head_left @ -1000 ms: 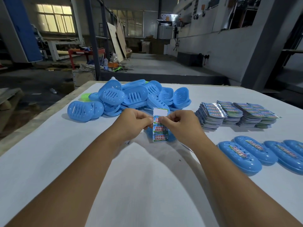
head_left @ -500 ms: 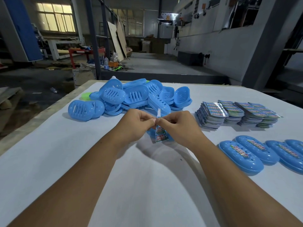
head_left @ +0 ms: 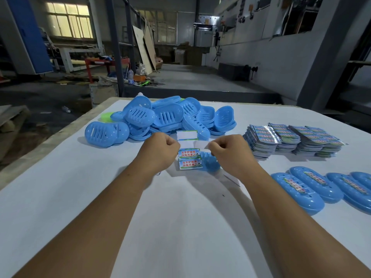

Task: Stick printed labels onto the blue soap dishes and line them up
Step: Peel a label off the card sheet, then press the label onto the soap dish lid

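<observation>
Label strip [head_left: 189, 157] sits between both hands, raised just above the worktop [head_left: 60, 177]. We pinch its left edge with the left hand [head_left: 160, 152], fingers curled tight around it. The right hand [head_left: 230, 151] pinches a pale white piece at the strip's right side; we judge this to be a label or its backing being peeled away, which would explain the two hands pulling apart sideways. Two printed labels remain visible lower on the strip, and a blank white patch shows at its top.

One blue soap dish [head_left: 210, 162] lies on the worktop directly beneath the strip, partly hidden by it and by the right hand. We judge it is staged there so the freed label can go straight down onto it.

Unlabelled dishes [head_left: 160, 119] are heaped at the far side of the worktop, within reach. Stacks of label sheets [head_left: 291, 139] stand to the right of the heap. Finished dishes [head_left: 313, 187], each carrying a label on top, lie side by side at the right edge, touching or nearly so; the row runs out of view.

Step in hand: peeling. Sticking not yet begun for this dish.
</observation>
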Motion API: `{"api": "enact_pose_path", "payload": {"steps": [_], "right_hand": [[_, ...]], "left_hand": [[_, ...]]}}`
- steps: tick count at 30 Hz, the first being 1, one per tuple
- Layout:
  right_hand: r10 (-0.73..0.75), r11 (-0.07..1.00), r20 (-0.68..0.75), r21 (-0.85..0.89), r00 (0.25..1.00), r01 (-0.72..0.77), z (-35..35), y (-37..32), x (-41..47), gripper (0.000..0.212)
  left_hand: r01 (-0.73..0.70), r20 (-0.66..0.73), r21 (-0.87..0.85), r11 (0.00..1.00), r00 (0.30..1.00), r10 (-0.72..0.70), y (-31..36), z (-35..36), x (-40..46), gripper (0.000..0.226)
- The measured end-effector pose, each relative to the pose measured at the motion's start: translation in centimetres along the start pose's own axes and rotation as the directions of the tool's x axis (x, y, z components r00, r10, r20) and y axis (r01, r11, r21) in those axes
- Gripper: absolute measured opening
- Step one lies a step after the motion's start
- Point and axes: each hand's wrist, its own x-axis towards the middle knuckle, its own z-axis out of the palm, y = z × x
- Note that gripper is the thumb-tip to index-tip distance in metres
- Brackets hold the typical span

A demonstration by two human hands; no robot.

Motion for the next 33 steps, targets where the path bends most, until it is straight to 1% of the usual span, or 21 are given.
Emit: {"api": "enact_pose_path", "payload": {"steps": [2, 6, 9, 11, 12, 14, 16, 19, 21, 23, 24, 25, 26, 27, 28, 29, 30, 31, 33], "right_hand": [[-0.007, 0.998, 0.002, -0.061, 1.0, 0.007, 0.0, 0.2, 0.1, 0.03], [-0.029, 0.987, -0.002, -0.156, 1.0, 0.028, 0.1, 0.6, 0.3, 0.031], [-0.044, 0.975, -0.014, -0.219, 0.999, 0.04, 0.1, 0.7, 0.3, 0.032], [-0.056, 0.968, -0.034, -0.246, 0.998, 0.046, 0.1, 0.7, 0.2, 0.033], [-0.056, 0.967, -0.046, -0.253, 0.997, 0.043, 0.1, 0.7, 0.2, 0.034], [-0.045, 0.969, -0.064, -0.246, 0.997, 0.028, 0.0, 0.7, 0.2, 0.034], [-0.036, 0.977, -0.068, -0.214, 0.997, 0.021, -0.1, 0.6, 0.2, 0.032], [-0.037, 0.985, -0.06, -0.168, 0.998, 0.026, 0.0, 0.1, -0.1, 0.03], [-0.034, 0.989, -0.064, -0.146, 0.997, 0.025, 0.1, -0.2, -0.3, 0.028], [-0.026, 0.991, -0.07, -0.131, 0.997, 0.017, 0.1, -0.4, -0.4, 0.026], [-0.023, 0.992, -0.074, -0.126, 0.997, 0.014, 0.0, -0.5, -0.5, 0.026], [-0.022, 0.993, -0.073, -0.115, 0.997, 0.013, 0.0, -0.6, -0.6, 0.025], [-0.021, 0.995, -0.067, -0.095, 0.997, 0.015, 0.0, -0.6, -0.7, 0.025], [-0.022, 0.997, -0.06, -0.07, 0.998, 0.018, 0.0, -0.7, -0.8, 0.025], [-0.027, 0.998, -0.055, -0.051, 0.998, 0.024, 0.0, -0.8, -0.9, 0.025], [-0.034, 0.999, -0.052, -0.038, 0.998, 0.032, 0.0, -0.9, -1.1, 0.024], [-0.044, 0.999, -0.053, -0.028, 0.998, 0.042, 0.1, -0.9, -1.1, 0.023], [-0.056, 0.998, -0.054, -0.019, 0.997, 0.055, 0.1, -1.0, -1.1, 0.023], [-0.081, 0.997, -0.052, -0.014, 0.995, 0.081, 0.1, -1.0, -1.0, 0.023]], "left_hand": [[0.007, -0.006, 0.028, 1.0, 1.0, -0.007, -0.2, 0.3, 0.0, 0.03], [0.022, -0.03, 0.172, 0.985, 0.999, -0.017, -0.2, 0.3, 0.0, 0.036], [0.036, -0.012, 0.25, 0.968, 0.999, -0.034, 0.1, 0.1, 0.0, 0.033], [0.052, -0.04, 0.308, 0.95, 0.998, -0.042, 0.1, 0.1, 0.1, 0.032], [0.065, -0.064, 0.349, 0.935, 0.997, -0.045, 0.0, 0.0, 0.3, 0.033], [0.093, -0.095, 0.48, 0.872, 0.994, -0.054, -0.2, -0.5, 0.5, 0.028], [0.124, -0.089, 0.599, 0.791, 0.992, -0.088, -0.7, -1.1, 0.6, 0.021], [0.162, -0.089, 0.707, 0.689, 0.986, -0.14, -1.3, -1.6, 0.4, 0.014], [0.162, -0.125, 0.741, 0.652, 0.987, -0.103, -1.3, -1.8, 0.2, 0.017], [0.141, -0.177, 0.746, 0.651, 0.984, -0.01, -1.1, -1.8, 0.3, 0.02], [0.112, -0.197, 0.714, 0.691, 0.979, 0.045, -1.0, -1.7, 0.3, 0.02], [0.069, -0.204, 0.634, 0.77, 0.976, 0.081, -0.8, -1.4, 0.3, 0.019], [0.013, -0.187, 0.493, 0.87, 0.978, 0.091, -0.5, -1.1, 0.1, 0.017], [-0.037, -0.138, 0.302, 0.953, 0.987, 0.082, 0.0, -0.8, -0.1, 0.015], [-0.07, -0.059, 0.105, 0.992, 0.995, 0.077, 0.5, -0.5, -0.4, 0.013], [-0.083, 0.023, -0.056, 0.995, 0.996, 0.085, 1.0, 0.0, -0.7, 0.013], [-0.075, 0.091, -0.164, 0.984, 0.992, 0.091, 1.5, 0.3, -1.1, 0.014], [-0.06, 0.137, -0.226, 0.972, 0.986, 0.093, 1.8, 0.7, -1.4, 0.015], [-0.029, 0.179, -0.299, 0.954, 0.98, 0.085, 1.9, 1.1, -1.7, 0.014]]}}
